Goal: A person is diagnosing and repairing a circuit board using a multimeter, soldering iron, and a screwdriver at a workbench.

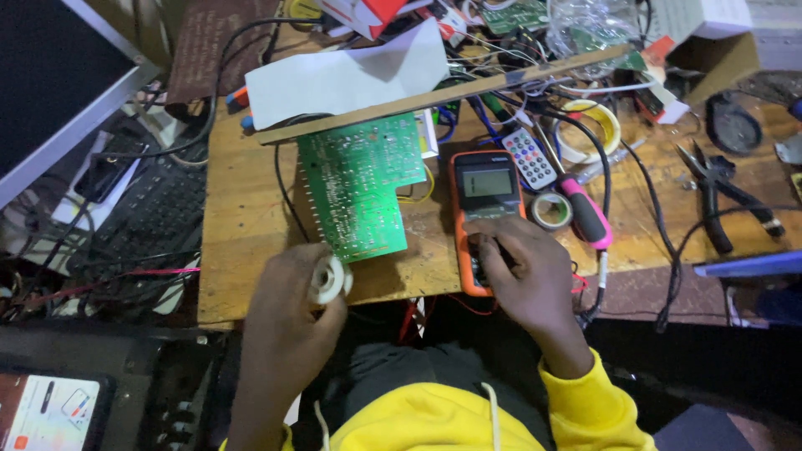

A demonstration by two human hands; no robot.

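Near table front edge: left hand pinching white round spool; right hand spread, pressing orange multimeter, dial hidden. Beside it, green circuit board. Red-white box cut off at top.

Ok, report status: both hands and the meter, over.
Left hand grips white spool. Right hand on orange multimeter, fingers over its dial. Green circuit board between them, untouched.

Light falls brightest on the wooden workbench, from above and beyond it; the white paper sheet at its far edge is nearly washed out. Below the bench's near edge the view sinks into deep shadow. Corners bend with wide-angle distortion. Focus is fairly sharp at centre and softer outward.
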